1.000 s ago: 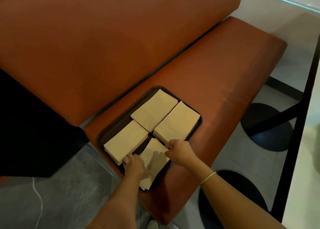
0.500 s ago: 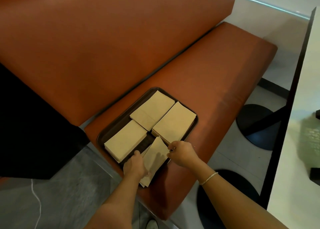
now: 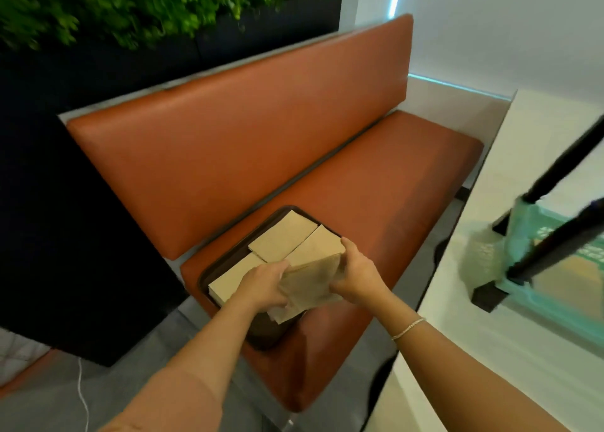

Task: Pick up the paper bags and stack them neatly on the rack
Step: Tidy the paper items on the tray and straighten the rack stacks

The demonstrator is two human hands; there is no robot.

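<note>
A dark brown tray (image 3: pixel 225 252) lies on the orange bench seat. Three flat stacks of brown paper bags stay in it: a far one (image 3: pixel 282 240), a right one (image 3: pixel 315 247) and a near-left one (image 3: pixel 228 279). Above the tray's near end I hold a fourth stack of paper bags (image 3: pixel 310 288) between both hands. My left hand (image 3: pixel 266 284) grips its left side, thumb on top. My right hand (image 3: pixel 358 274) grips its right edge. A black and teal rack (image 3: pixel 555 255) stands on the white table at the right, blurred.
The orange bench (image 3: pixel 376 196) has a tall backrest (image 3: pixel 245 141). A white table (image 3: pixel 490 350) fills the right side. Green plants (image 3: pixel 147 3) hang above a dark partition (image 3: pixel 49 219) on the left. A white cable (image 3: pixel 83 395) lies on the grey floor.
Both hands have lifted the near stack of bags off the tray. The view has tilted up and swung right, bringing the plants, the table and the rack into sight.
</note>
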